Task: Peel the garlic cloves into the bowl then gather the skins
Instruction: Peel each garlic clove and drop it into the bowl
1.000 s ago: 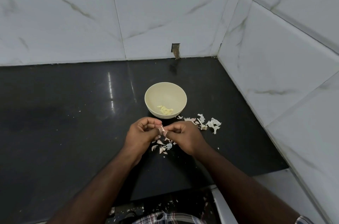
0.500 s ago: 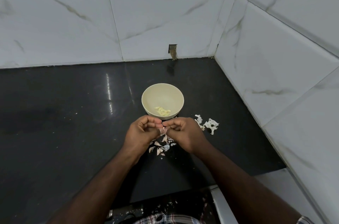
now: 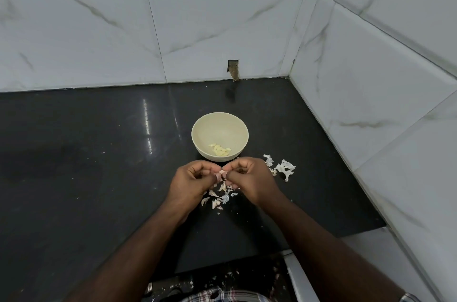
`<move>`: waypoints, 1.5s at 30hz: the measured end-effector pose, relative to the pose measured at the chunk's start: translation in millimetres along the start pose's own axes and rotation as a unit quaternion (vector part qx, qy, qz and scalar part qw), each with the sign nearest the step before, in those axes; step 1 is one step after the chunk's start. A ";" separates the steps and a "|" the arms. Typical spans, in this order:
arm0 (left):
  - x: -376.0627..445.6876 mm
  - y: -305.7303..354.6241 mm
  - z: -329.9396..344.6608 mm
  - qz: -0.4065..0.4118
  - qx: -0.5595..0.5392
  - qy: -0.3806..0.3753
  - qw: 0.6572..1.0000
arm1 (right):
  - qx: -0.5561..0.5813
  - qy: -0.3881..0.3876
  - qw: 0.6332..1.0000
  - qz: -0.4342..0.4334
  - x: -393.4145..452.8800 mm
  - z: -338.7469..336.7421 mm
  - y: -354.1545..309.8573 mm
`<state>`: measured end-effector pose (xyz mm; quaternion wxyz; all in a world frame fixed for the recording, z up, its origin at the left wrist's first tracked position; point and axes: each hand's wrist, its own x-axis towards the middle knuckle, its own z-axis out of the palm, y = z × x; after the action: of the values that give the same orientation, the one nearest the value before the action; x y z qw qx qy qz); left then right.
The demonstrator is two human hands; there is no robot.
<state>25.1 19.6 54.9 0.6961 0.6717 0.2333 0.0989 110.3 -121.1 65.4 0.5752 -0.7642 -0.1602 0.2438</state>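
A cream bowl (image 3: 197, 133) stands on the black counter, with several peeled garlic cloves (image 3: 220, 150) lying at its bottom. Just in front of the bowl, my left hand (image 3: 193, 181) and my right hand (image 3: 249, 179) meet fingertip to fingertip and pinch one small garlic clove (image 3: 222, 172) between them; most of the clove is hidden by the fingers. Loose garlic skins (image 3: 217, 199) lie on the counter under my hands. A second heap of white skins (image 3: 284, 168) lies to the right of the bowl.
White marble-look tiled walls close the counter (image 3: 99, 153) at the back and on the right. A small dark hole (image 3: 233, 69) sits low in the back wall. More skin scraps lie on the floor (image 3: 222, 279) below the counter's front edge.
My hands have stayed together on the clove in front of the bowl, with only slight finger movement. The camera has shifted a little.
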 end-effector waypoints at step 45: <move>-5.7 15.4 2.0 -0.176 -0.202 -0.102 0.958 | -0.319 0.074 0.904 -0.275 -8.3 -0.8 5.3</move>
<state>23.8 16.4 71.1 0.8441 0.4715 0.2504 -0.0494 103.7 -127.6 62.1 0.3549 -0.8483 -0.3903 -0.0456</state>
